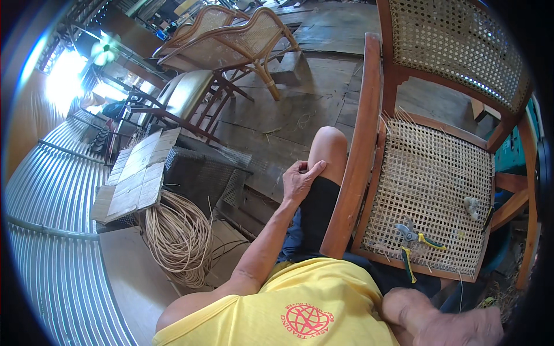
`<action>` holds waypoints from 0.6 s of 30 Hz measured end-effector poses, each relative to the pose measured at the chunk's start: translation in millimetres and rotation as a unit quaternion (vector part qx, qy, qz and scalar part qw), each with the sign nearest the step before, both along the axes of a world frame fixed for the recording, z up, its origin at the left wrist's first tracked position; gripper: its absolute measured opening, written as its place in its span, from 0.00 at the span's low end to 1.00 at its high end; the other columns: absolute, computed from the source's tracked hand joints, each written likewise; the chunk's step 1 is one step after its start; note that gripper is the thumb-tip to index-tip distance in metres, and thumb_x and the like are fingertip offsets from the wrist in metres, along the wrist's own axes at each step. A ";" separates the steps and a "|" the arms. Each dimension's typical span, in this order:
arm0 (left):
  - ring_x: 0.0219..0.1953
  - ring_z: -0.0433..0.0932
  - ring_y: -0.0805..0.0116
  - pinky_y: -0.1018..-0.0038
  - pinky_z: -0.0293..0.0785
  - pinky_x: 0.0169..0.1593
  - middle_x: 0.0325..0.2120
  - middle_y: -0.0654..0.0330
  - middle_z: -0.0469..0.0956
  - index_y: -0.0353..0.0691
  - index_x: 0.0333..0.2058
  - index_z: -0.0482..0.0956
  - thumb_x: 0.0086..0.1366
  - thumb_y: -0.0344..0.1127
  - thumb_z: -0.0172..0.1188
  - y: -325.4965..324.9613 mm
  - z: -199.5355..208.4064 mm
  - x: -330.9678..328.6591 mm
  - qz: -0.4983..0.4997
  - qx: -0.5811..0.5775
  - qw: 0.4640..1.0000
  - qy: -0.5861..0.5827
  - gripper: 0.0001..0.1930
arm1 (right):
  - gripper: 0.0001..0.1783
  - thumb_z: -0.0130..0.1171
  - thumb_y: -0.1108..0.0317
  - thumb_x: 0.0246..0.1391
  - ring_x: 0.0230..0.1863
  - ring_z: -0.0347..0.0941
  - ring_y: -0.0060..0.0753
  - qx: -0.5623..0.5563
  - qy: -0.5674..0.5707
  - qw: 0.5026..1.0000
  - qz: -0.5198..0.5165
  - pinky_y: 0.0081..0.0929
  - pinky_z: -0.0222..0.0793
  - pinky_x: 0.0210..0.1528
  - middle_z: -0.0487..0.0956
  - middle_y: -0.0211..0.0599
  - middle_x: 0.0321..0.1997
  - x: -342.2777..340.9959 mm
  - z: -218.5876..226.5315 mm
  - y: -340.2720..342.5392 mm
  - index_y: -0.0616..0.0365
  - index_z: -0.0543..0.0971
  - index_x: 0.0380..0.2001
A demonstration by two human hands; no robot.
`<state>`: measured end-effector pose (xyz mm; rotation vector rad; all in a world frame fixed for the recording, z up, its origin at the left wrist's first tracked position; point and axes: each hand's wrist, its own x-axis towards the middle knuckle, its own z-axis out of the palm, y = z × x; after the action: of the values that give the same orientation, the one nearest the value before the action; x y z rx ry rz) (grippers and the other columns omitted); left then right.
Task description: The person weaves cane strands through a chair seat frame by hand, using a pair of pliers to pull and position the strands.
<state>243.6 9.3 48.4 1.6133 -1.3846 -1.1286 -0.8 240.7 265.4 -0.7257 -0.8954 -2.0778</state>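
Observation:
My left hand [300, 181] rests on my bent knee, with the thumb stretched out away from the fingers and nothing held in it. At the lower right my right hand [461, 327] is smeared by motion, and its fingers do not show clearly. It is just below the front of a wooden chair's woven cane seat [427, 179]. Hand pruners [408, 233] with yellow and dark handles lie on the seat's front part, handles spread apart. A small pale lump [471, 206] sits farther right on the weave. Loose cane ends [401, 117] stick up at the seat's far left corner.
The chair's wooden armrest [355, 150] runs beside my knee. To my left, a coil of cane [179, 239] hangs below flattened cardboard [137, 179]. Farther off stand a cushioned chair [187, 95] and a rattan chair [248, 40]. Corrugated metal sheeting [57, 230] lines the left side.

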 end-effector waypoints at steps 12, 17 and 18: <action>0.31 0.67 0.86 0.84 0.65 0.35 0.38 0.65 0.78 0.37 0.58 0.71 0.75 0.49 0.56 46.5 58.0 -36.3 -0.197 0.028 0.919 0.341 0.23 | 0.40 0.41 0.40 0.72 0.62 0.71 0.48 0.825 0.092 0.006 -0.558 0.38 0.62 0.69 0.72 0.56 0.64 -189.0 -210.1 164.3 0.70 0.68 0.65; 0.41 0.78 0.76 0.75 0.73 0.43 0.41 0.55 0.81 0.33 0.66 0.62 0.71 0.72 0.42 57.0 72.9 -62.8 -0.358 0.132 0.812 0.441 0.45 | 0.46 0.42 0.33 0.69 0.61 0.68 0.48 0.932 -0.111 0.173 -0.298 0.42 0.57 0.69 0.67 0.52 0.69 -211.6 -299.0 224.4 0.65 0.60 0.71; 0.37 0.76 0.77 0.77 0.72 0.44 0.39 0.55 0.81 0.34 0.65 0.64 0.72 0.71 0.43 57.2 79.8 -64.2 -0.352 0.173 0.790 0.471 0.43 | 0.49 0.41 0.31 0.68 0.61 0.67 0.50 0.919 -0.115 0.275 -0.258 0.44 0.55 0.70 0.65 0.52 0.70 -218.5 -306.9 225.9 0.64 0.58 0.73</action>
<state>179.4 66.5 128.3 0.4335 -1.0739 -2.3127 -219.3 466.5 -41.5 0.7869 1.9925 -1.9750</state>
